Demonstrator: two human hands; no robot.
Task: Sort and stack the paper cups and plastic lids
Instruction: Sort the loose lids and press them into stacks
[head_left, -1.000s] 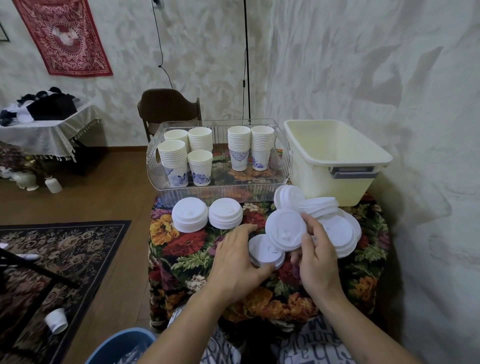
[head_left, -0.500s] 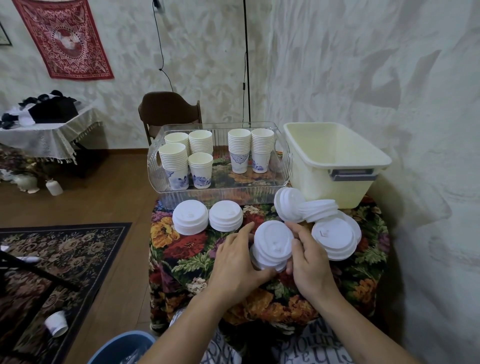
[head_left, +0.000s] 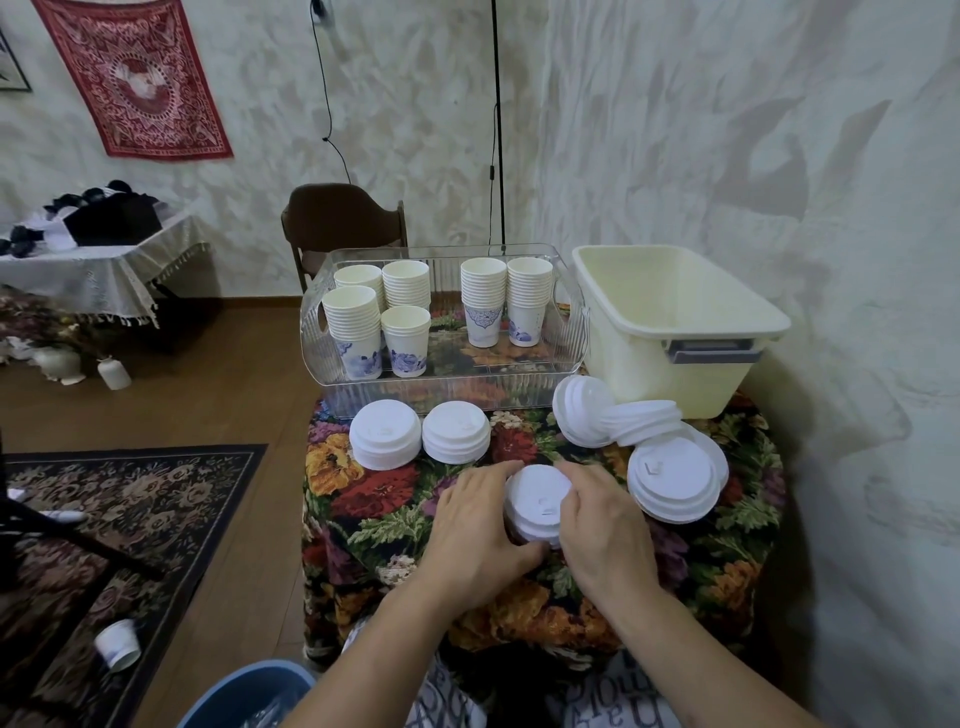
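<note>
A small stack of white plastic lids (head_left: 535, 501) sits on the floral tablecloth (head_left: 384, 493) near the front. My left hand (head_left: 475, 525) cups its left side and my right hand (head_left: 602, 519) cups its right side, fingers curled round the stack. Two neat lid stacks (head_left: 385, 434) (head_left: 456, 431) stand to the left behind it. A loose heap of lids (head_left: 618, 415) and a larger lid pile (head_left: 672, 480) lie to the right. Several stacks of paper cups (head_left: 506, 301) stand in a clear tray (head_left: 447, 387).
A cream plastic tub (head_left: 670, 332) stands at the back right against the wall. A brown chair (head_left: 343, 218) is behind the tray. One paper cup (head_left: 118, 644) lies on the rug at the left. A blue bucket (head_left: 244, 693) is below the table's front edge.
My right hand brought a lid down onto the small stack held by my left hand. Both hands now close round that stack, lower on the cloth.
</note>
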